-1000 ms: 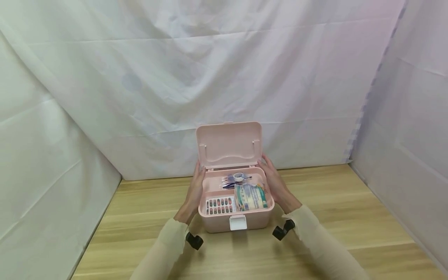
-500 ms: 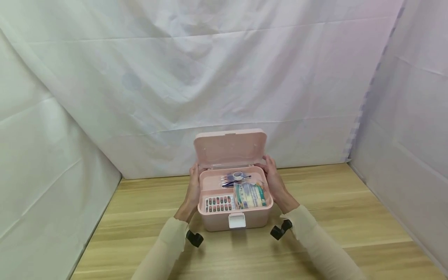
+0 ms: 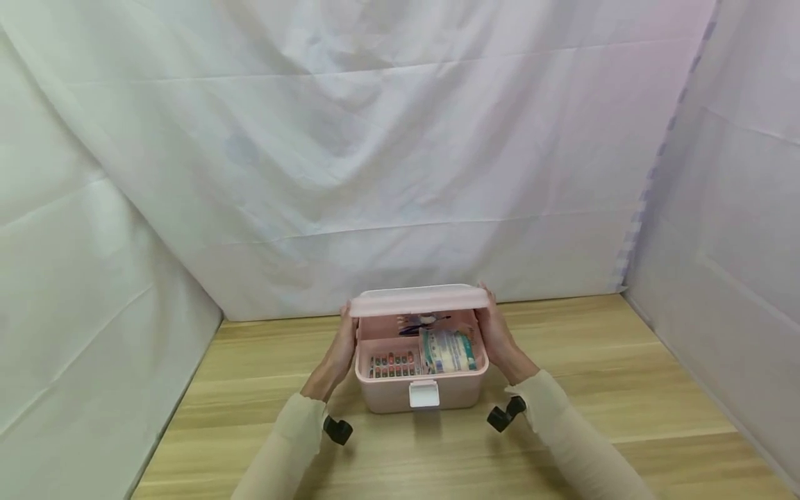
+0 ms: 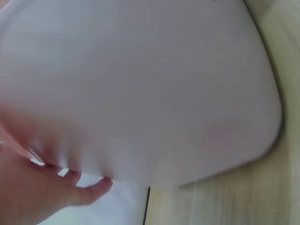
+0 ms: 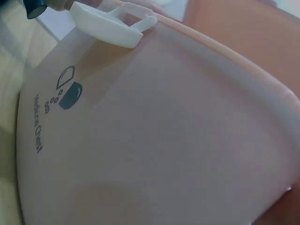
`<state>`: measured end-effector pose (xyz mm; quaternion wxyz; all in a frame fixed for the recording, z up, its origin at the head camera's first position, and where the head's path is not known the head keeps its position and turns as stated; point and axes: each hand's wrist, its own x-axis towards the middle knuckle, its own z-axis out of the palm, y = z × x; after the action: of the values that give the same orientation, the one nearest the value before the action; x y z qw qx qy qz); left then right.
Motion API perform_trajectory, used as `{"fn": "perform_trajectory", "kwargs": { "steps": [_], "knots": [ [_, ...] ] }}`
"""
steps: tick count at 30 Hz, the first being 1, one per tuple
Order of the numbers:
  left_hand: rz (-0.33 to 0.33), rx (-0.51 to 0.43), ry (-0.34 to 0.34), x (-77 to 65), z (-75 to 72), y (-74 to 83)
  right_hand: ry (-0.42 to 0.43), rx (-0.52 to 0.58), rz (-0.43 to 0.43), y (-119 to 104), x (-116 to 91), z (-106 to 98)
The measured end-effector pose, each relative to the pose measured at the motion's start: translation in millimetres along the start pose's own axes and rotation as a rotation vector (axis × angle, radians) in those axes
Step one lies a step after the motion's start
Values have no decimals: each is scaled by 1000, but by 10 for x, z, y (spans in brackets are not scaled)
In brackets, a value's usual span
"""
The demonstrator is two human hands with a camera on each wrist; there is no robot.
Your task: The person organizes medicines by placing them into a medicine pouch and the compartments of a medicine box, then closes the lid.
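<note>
A pink medicine box stands on the table, its lid tilted forward partway over the inside. My left hand holds the lid's left rear corner; the left wrist view shows its fingers at the box's edge. At the opposite corner, my right hand grips the lid with fingertips behind it. Inside lie a blister pack of capsules, a soft printed packet and small slim items partly hidden by the lid. A white latch hangs at the front.
The wood-grain table extends around the box. White cloth hangs behind it, with more cloth at both sides. Printed on the box front is "Medicine Chest". Black camera mounts sit at both wrists.
The lid has swung from upright to leaning forward over the box, with both hands moving along at its rear corners. The box itself has stayed in place.
</note>
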<state>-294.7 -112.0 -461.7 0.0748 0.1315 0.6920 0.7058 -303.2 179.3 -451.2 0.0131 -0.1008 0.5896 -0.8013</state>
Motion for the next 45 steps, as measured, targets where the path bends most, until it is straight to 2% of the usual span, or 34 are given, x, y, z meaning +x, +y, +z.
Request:
{"fn": "perform_trajectory", "kwargs": {
  "steps": [6,10,14,20,23,27,29,32,35,37,40,42,45],
  "knots": [
    [8,-5,-94,-31,-136,-97,-43,-1,56,28,-67,-93],
    [3,4,-148,-65,-222,-195,-40,-103,98,125,-109,-197],
    [-1,27,-172,-81,-257,-288,-55,-180,85,243,-116,-267],
    [5,46,-142,-83,-248,-304,-72,-169,48,327,-92,-288],
    [3,54,-111,-81,-222,-261,-50,-225,71,284,-84,-295],
    [1,87,-63,-64,-157,-163,-14,-438,93,130,-82,-312],
    [9,105,-39,-58,-121,-106,-13,-573,71,35,-95,-312],
    [28,120,-7,-60,-79,-31,-15,-762,-33,-92,-150,-263],
    [11,120,14,-67,-50,21,-59,-921,-282,-163,-235,-153],
    [-5,119,10,-77,-37,43,-134,-1003,-494,-178,-304,-45],
    [-20,112,-1,-82,-29,49,-298,-1100,-797,-154,-405,116],
    [-6,108,-8,-77,-27,43,-385,-1190,-942,-112,-463,200],
    [6,106,-2,-66,-21,30,-423,-1379,-1062,-27,-518,293]
  ]
}}
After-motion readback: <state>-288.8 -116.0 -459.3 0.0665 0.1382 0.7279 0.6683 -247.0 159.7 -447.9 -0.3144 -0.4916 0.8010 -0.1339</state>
